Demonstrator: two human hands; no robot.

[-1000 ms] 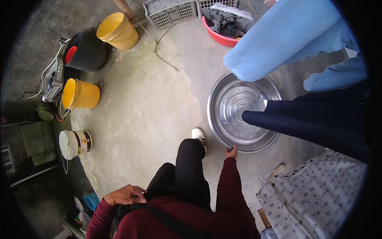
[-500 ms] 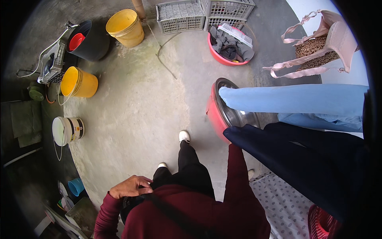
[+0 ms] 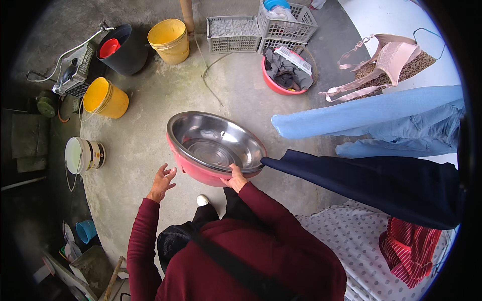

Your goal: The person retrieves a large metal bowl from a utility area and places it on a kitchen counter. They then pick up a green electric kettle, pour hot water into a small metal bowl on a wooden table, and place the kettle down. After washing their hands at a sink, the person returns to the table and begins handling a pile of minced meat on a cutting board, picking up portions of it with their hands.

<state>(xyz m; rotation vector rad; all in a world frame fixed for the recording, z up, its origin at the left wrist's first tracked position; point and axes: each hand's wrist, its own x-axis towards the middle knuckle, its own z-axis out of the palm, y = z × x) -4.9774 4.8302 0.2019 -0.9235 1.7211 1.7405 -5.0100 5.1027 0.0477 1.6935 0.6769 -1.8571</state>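
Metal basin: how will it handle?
The metal basin probably stays stiff: its rim looks unbent. It may tilt, since only the right hand holds it. It might slide against the pink basin nested beneath, its surface looking smooth.

Steel basin (image 3: 216,143) and pink basin (image 3: 197,173) swung leftward — left hand (image 3: 161,182) now outstretched, just beside them

A home's laundry-drying area is suggested by the pink bra (image 3: 399,62), light-blue garment (image 3: 361,111) and navy garment (image 3: 361,183) hung at the right, the yellow buckets (image 3: 115,103) at the far left, and the grey cloth (image 3: 297,78) heaped in a far pinkish-red basin (image 3: 280,89).
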